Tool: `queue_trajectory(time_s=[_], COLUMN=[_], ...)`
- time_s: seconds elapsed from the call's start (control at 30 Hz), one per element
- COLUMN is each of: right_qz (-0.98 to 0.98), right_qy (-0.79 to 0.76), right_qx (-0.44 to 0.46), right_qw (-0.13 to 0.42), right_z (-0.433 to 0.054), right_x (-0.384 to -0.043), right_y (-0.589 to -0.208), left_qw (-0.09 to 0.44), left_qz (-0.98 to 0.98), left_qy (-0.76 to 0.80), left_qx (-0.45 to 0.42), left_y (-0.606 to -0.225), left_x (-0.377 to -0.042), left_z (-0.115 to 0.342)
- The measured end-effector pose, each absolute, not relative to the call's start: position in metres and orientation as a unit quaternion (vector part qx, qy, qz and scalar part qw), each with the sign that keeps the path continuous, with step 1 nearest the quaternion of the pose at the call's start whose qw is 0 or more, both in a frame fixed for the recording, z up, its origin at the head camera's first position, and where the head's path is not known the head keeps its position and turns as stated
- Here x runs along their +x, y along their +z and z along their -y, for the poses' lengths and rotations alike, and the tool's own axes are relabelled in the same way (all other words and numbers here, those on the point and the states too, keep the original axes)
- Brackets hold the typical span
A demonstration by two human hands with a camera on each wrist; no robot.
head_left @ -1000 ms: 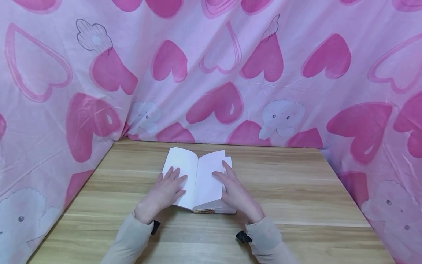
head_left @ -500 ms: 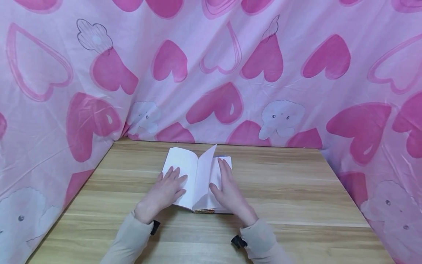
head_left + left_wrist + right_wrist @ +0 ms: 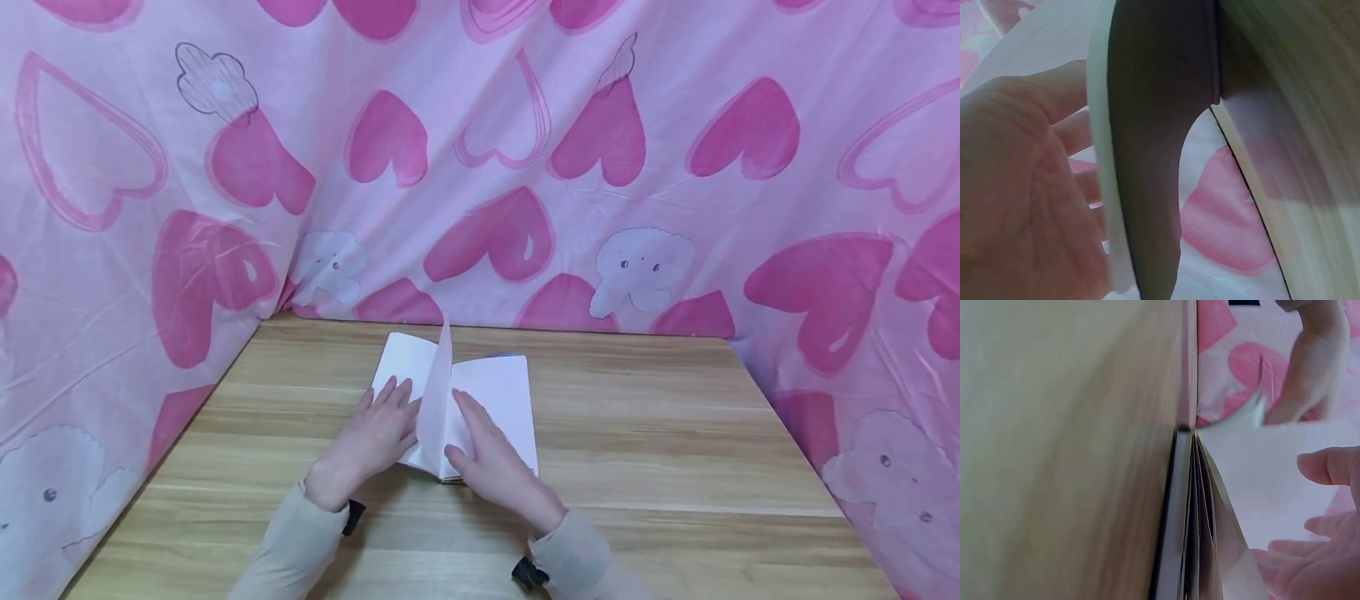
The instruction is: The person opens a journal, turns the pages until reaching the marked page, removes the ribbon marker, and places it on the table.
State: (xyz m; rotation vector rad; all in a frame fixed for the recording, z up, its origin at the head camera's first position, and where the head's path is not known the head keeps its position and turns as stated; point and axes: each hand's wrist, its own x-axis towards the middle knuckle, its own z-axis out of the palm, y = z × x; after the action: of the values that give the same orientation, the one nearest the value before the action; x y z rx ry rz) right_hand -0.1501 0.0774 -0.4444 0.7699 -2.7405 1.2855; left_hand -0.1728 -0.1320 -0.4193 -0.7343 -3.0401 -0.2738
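Book: the book (image 3: 510, 383) lies open on the table (image 3: 645, 425), towards the far edge and between the two hands; both pages in sight look blank.
Leaf: one leaf (image 3: 434, 408) stands nearly upright from the middle fold, curving slightly.
Left hand: the left hand (image 3: 366, 432) rests on the left page, fingers spread, pinching nothing.
Right hand: the right hand (image 3: 491, 454) lies over the right page, fingers extended and thumb held apart; I cannot tell whether its tips touch the leaf.
Handling: the book looks light, its cover (image 3: 1154, 125) probably stiff; the paper seems thin, bendy and easily creased or torn, perhaps slick enough to slide under a fingertip.
Hold: the leaf is best taken by its free outer edge, gently; a flat palm on either page should steady the rest.
In the way: the left fingers lie close beside the leaf, on its left.
Around: pink heart-print cloth (image 3: 487, 225) hangs behind and at both sides; black fittings (image 3: 530, 573) sit at the cuffs (image 3: 570, 550).
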Motion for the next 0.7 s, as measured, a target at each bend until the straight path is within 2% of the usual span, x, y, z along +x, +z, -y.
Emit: queue_trajectory(time_s=[0.27,0.53,0.7], right_qz=[0.882,0.883,0.886], right_qy=[0.375,0.353,0.343], right_qx=[0.283,0.305,0.309], right_qw=[-0.034,-0.050,-0.041], right_z=[-0.069,-0.065,-0.064], right_x=[-0.142,-0.136,-0.133], right_y=[-0.448,-0.445,-0.443], left_qw=[0.037,0.128,0.168], left_qz=[0.961,0.946,0.933], left_qy=[-0.079,-0.085,-0.105], left_qx=[-0.263,-0.284,-0.300], left_y=[-0.407,-0.391,-0.382], left_x=[-0.165,-0.155,-0.150], left_z=[0.131,0.135,0.136])
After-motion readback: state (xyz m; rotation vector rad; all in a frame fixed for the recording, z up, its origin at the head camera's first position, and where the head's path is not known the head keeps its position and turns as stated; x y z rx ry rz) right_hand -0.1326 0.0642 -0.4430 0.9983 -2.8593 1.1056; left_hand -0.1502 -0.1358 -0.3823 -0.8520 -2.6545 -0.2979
